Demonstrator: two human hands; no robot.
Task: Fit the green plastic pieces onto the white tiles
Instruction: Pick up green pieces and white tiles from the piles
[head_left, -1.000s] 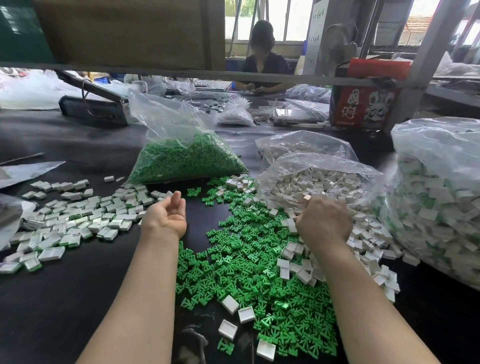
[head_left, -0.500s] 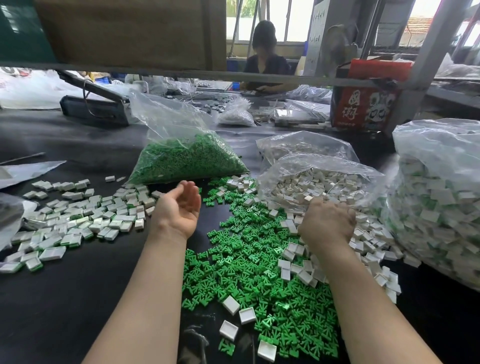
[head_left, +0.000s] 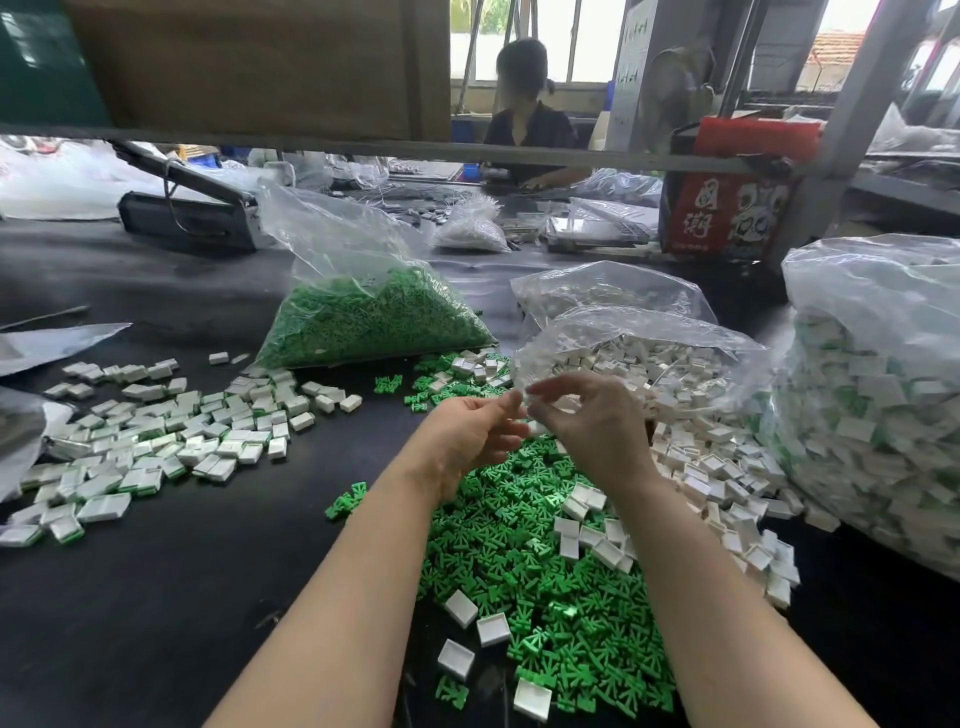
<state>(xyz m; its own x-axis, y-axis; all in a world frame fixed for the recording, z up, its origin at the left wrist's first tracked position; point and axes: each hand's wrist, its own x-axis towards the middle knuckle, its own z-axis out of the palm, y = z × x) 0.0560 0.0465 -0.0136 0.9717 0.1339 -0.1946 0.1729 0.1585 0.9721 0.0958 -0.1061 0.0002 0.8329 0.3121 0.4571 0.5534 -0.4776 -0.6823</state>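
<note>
Black table (head_left: 156, 597) under everything. Far R, biggest bag (head_left: 878, 395), packed w/ white-and-green tiles. Green bag (head_left: 363, 317) back centre, full of green pieces, mouth open upward. Tile bag (head_left: 639, 348) lies just behind my hands, white tiles spilling from it to the R. A further clear bag (head_left: 608, 291) sits behind that one.

Green pile (head_left: 545, 597) spreads loose across the table betw. my forearms and beyond. White tiles (head_left: 727, 467) scattered along its R edge, a few singles lying on top of the green near the bottom. Finished tiles (head_left: 171, 436) in a wide patch to the L, well apart from the green pile, green edges showing on some.

My left hand (head_left: 470, 434) and right hand (head_left: 592, 421) are raised together above the far end of the green pile, fingertips meeting. Both sets of fingers curled in, pinching a small pale piece (head_left: 524, 410) betw. them; blurred, so can't tell if it's a tile alone or w/ green fitted.
</note>
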